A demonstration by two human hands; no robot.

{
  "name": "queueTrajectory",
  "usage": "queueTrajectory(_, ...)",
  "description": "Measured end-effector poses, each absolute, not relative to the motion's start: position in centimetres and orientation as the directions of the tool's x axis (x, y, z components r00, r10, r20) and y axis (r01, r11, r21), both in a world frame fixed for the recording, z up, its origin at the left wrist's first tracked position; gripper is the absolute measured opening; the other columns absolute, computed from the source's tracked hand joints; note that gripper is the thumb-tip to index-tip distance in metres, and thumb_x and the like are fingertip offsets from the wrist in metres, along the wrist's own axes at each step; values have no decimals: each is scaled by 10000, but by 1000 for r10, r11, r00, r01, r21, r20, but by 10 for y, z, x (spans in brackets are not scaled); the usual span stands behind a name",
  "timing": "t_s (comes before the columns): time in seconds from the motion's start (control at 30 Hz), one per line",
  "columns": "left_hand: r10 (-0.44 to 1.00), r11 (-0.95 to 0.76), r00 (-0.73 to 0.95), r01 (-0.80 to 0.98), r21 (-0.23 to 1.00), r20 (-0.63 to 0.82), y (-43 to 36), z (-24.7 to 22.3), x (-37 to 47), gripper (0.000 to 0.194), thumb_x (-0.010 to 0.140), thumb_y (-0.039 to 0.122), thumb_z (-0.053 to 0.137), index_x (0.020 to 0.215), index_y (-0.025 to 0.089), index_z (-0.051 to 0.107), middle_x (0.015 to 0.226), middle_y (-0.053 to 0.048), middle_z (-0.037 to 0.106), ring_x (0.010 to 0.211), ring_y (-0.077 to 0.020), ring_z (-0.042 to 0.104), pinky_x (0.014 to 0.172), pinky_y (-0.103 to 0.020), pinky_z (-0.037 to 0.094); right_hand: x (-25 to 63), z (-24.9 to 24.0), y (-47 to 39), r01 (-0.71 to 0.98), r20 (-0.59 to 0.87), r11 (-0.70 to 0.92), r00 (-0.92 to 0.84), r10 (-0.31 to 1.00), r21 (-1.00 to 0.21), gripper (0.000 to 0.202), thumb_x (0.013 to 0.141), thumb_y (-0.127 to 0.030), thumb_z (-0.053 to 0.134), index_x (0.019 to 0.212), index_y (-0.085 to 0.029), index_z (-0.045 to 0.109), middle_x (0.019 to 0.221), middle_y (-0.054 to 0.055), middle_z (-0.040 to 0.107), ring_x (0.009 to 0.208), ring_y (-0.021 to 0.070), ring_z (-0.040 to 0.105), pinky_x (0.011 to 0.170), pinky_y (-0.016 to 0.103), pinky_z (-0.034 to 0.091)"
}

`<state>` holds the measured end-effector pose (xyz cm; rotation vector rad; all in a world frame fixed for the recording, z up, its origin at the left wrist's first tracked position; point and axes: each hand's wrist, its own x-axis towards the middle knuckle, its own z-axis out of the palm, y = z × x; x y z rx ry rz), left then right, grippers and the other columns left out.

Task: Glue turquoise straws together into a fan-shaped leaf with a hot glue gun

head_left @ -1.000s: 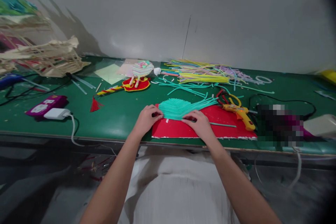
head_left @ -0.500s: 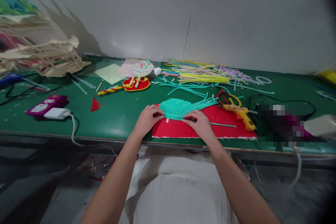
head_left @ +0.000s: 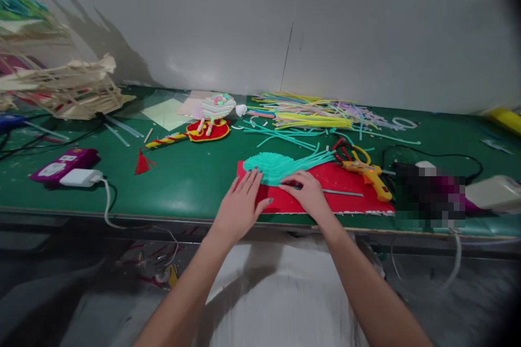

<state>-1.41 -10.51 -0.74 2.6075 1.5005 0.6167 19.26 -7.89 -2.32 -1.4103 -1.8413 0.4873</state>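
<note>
A teal piece made of strips point(head_left: 272, 165) lies on a red board point(head_left: 342, 184), its loose strip ends fanning to the right. My left hand point(head_left: 241, 203) rests flat with spread fingers, the fingertips on the lower left part of the teal piece. At its lower right edge, my right hand point(head_left: 305, 190) pinches with thumb and index finger at the teal strips. A single thin strip point(head_left: 344, 193) lies on the board right of that hand. The yellow glue gun point(head_left: 372, 176) sits on the board's right side, beside red- and yellow-handled scissors point(head_left: 360, 154).
Behind lie coloured strips point(head_left: 313, 114) and a red and yellow ornament point(head_left: 208, 130) with a tassel. A purple box point(head_left: 67, 165) with a white plug and cable is at left, a stick frame point(head_left: 81, 89) behind it. The bench's front edge point(head_left: 163, 217) runs near me.
My left hand has opened from a pinch at the teal piece's left edge and now lies flat over its lower left. My right hand keeps its pinch. The view has shifted slightly.
</note>
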Motion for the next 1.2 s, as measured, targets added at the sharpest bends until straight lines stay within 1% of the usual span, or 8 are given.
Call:
queueTrajectory(0.13,868,-472,437,874,118,237,-119,-14,0,654,898,535,333,1418,138,318,1488,-118,294,1377,-252,254,1119,-452,214,193,-25,-78,658,343,328,-112,933,-678,155,775,-368,657,815,-230,717,799,38,632,790,179,565,733,310,460)
queueTrajectory(0.3,880,-443,420,894,63,220,-118,-16,1,678,898,562,284,1422,132,314,1497,-107,267,1384,-243,236,1127,-458,196,194,-27,-77,654,346,332,-113,931,-680,141,770,-359,665,812,-234,716,803,37,631,795,183,566,730,310,463)
queueTrajectory(0.43,869,-453,423,889,68,255,-115,-11,5,700,899,561,284,1450,132,233,1512,-100,219,1392,-246,210,1125,-467,188,194,-26,-78,647,348,334,-111,931,-686,117,765,-331,675,815,-233,714,802,32,638,794,182,567,727,307,464)
queueTrajectory(0.6,859,-486,455,869,91,235,-111,-12,9,657,905,547,292,1423,143,309,1495,-91,277,1379,-246,247,1125,-464,191,193,-26,-78,650,352,335,-109,930,-683,118,769,-333,670,813,-232,713,804,36,638,796,183,568,721,305,466)
queueTrajectory(0.77,845,-504,460,856,115,273,-110,-13,14,667,905,537,311,1443,148,257,1507,-96,243,1391,-247,212,1128,-472,174,194,-27,-77,641,356,344,-117,927,-686,122,777,-334,659,825,-234,712,816,38,641,808,186,572,725,311,469)
queueTrajectory(0.93,857,-504,465,847,173,221,-109,-9,16,618,916,512,303,1433,174,288,1491,-92,290,1383,-237,239,1126,-472,178,194,-27,-76,646,341,330,-114,933,-689,133,777,-350,656,814,-236,714,812,40,643,805,188,575,727,319,471)
queueTrajectory(1.07,895,-400,331,891,215,298,-102,-5,5,600,943,453,248,1463,165,175,1501,-113,259,1386,-234,233,1123,-522,131,194,-25,-77,648,344,332,-113,932,-686,139,782,-357,648,814,-240,716,810,42,643,804,189,577,729,322,470)
queueTrajectory(1.2,933,-258,184,941,218,310,-97,-6,-7,639,935,488,230,1456,121,188,1503,-149,232,1386,-270,225,1102,-578,122,193,-25,-78,656,334,317,-104,937,-685,122,769,-349,666,801,-242,715,801,34,633,795,184,573,731,316,465)
